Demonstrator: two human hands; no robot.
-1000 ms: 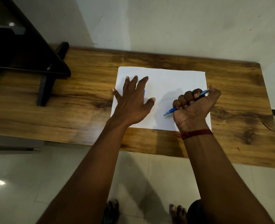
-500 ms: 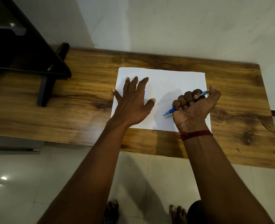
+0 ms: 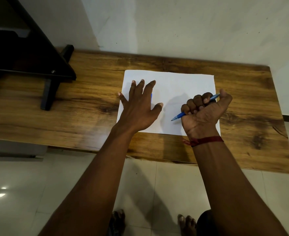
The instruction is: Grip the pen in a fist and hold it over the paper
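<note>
Left hand (image 3: 138, 109): flat, fingers spread, pressing the left part of the sheet (image 3: 179, 86) onto the table (image 3: 89, 99). A sliver of blue shows beside its index finger; cannot tell what it is.

Sheet: white, unmarked, lies between and under both hands. Judged thin, light, limp and prone to sliding on smooth wood, so a flat palm suits it better than a pinch.

Right hand (image 3: 205, 111): fisted around the pen (image 3: 178, 117), tip pointing down-left just over the paper. Pen: blue, slim; judged stiff, light, best gripped mid-barrel.
</note>
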